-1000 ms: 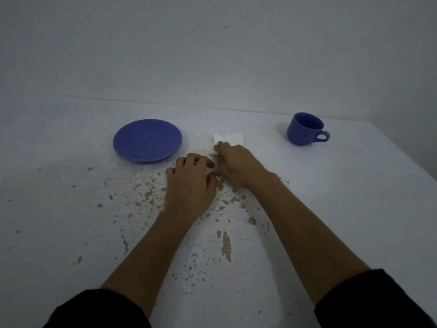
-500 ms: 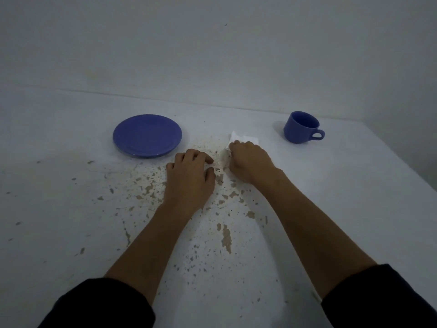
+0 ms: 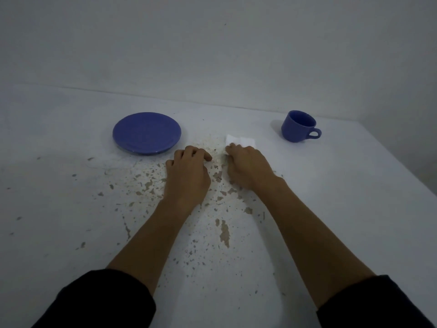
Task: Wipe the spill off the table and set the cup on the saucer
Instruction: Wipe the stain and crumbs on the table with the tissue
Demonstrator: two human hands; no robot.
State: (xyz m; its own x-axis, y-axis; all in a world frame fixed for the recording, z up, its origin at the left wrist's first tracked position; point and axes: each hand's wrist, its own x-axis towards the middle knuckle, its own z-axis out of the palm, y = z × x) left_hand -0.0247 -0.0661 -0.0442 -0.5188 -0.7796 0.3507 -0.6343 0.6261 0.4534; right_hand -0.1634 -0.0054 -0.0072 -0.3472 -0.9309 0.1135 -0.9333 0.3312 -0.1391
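Cup [image 3: 298, 126] and saucer [image 3: 146, 133] sit empty, apart; right hand [image 3: 248, 168] presses tissue [image 3: 240, 140], left hand [image 3: 188, 176] curled, empty.

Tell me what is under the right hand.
A white folded tissue lies under the right hand, its far edge sticking out past the fingers. The part beneath the palm, and any spill there, is covered.

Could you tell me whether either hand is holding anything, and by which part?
The right hand presses a white tissue down by its near edge; the left hand holds nothing.

Single head view, facing forward and down, close over table [image 3: 354, 209]
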